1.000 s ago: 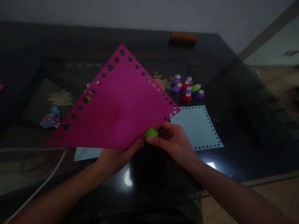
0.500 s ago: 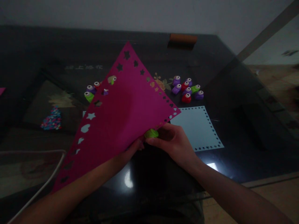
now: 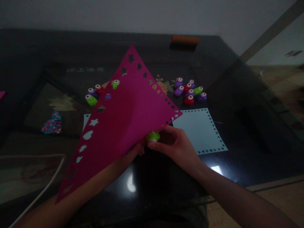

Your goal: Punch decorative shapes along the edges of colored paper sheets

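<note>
A magenta paper sheet (image 3: 123, 117) with star and heart shapes punched along its edges is held up over a dark glass table (image 3: 237, 104). My left hand (image 3: 135, 151) grips its near edge from underneath, mostly hidden by the sheet. My right hand (image 3: 174, 144) is closed on a small green craft punch (image 3: 153, 136) at the sheet's lower right edge. A light blue sheet (image 3: 200, 128) with punched borders lies flat just right of my right hand.
Several purple, red and green punches (image 3: 190, 90) cluster behind the blue sheet; a few more punches (image 3: 95, 93) sit at centre left. A pile of coloured paper bits (image 3: 53, 122) lies at left. A white cable (image 3: 40, 190) runs along the near left. An orange object (image 3: 185, 39) rests at the table's far edge.
The magenta sheet has swung round about my hands: its left corner dropped toward me over my left forearm, uncovering the punches at centre left. Both hands have stayed put.
</note>
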`<state>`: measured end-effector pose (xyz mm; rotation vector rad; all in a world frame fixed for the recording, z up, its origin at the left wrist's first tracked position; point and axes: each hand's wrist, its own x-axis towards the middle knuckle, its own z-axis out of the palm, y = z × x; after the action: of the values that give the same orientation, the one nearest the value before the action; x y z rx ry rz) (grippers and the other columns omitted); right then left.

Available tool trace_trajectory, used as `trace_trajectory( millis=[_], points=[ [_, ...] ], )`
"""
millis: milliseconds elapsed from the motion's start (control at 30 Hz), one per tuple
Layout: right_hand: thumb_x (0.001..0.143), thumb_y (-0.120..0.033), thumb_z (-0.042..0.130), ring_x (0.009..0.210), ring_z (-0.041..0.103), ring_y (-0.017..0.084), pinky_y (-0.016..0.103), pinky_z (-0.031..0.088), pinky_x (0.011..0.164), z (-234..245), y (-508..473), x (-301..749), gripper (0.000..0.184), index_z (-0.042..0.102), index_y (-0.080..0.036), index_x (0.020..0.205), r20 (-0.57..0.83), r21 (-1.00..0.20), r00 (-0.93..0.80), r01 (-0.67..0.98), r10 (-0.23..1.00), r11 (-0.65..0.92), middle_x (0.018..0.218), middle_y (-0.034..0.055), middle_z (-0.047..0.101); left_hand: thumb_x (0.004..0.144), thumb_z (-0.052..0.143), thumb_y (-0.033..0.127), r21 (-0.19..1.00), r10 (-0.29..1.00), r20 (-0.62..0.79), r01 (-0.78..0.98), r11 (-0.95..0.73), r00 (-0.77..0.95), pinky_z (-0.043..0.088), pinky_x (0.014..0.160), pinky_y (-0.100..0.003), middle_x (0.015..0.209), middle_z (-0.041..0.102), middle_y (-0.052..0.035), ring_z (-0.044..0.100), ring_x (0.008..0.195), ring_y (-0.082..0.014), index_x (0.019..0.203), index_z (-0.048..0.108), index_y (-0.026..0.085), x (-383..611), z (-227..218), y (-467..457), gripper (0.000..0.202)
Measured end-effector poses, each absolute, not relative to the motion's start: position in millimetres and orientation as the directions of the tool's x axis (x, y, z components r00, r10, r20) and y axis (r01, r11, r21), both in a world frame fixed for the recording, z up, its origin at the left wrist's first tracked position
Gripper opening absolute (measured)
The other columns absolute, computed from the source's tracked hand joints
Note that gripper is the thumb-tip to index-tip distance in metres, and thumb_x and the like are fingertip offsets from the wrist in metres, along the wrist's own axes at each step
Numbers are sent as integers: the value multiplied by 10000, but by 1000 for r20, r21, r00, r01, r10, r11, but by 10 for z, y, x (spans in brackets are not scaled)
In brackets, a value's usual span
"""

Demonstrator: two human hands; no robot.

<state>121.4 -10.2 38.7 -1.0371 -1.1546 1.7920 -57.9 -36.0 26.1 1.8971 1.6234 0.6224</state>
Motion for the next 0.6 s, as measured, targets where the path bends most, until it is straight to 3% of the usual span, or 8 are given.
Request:
trace_trajectory(
  millis=[133, 267, 467, 600],
  points=[
    [623, -251, 800, 812, 680, 174, 330, 547, 788, 389, -99, 1216, 274, 680, -223, 868, -215, -941, -396, -160, 893, -297, 873, -3, 730, 831, 497, 521, 577, 995, -5, 813, -77, 98, 481, 853, -405, 671, 700, -19, 645, 660, -219, 657, 696, 274, -595, 246, -387, 362],
    [619, -234, 801, 818, 676, 172, 329, 545, 795, 398, -94, 1222, 284, 681, -223, 876, -212, -946, -394, -148, 894, -290, 891, -2, 728, 829, 495, 518, 548, 998, 18, 834, -60, 60, 453, 888, -436, 695, 706, -31, 647, 694, -245, 678, 711, 276, -598, 238, -396, 358],
    [644, -232, 785, 820, 675, 166, 322, 540, 794, 398, -89, 1242, 259, 682, -226, 882, -208, -945, -418, -146, 884, -291, 899, -3, 723, 861, 468, 445, 574, 996, 50, 814, -92, 77, 494, 795, -329, 599, 689, 6, 628, 579, -181, 593, 672, 267, -531, 227, -379, 381],
    [641, -219, 786, 805, 670, 155, 305, 536, 777, 399, -74, 1257, 260, 673, -215, 875, -218, -946, -415, -132, 883, -295, 872, -9, 715, 886, 420, 457, 555, 992, 96, 823, -121, 81, 481, 846, -325, 681, 713, -9, 654, 665, -192, 695, 704, 255, -559, 233, -411, 397]
  ],
)
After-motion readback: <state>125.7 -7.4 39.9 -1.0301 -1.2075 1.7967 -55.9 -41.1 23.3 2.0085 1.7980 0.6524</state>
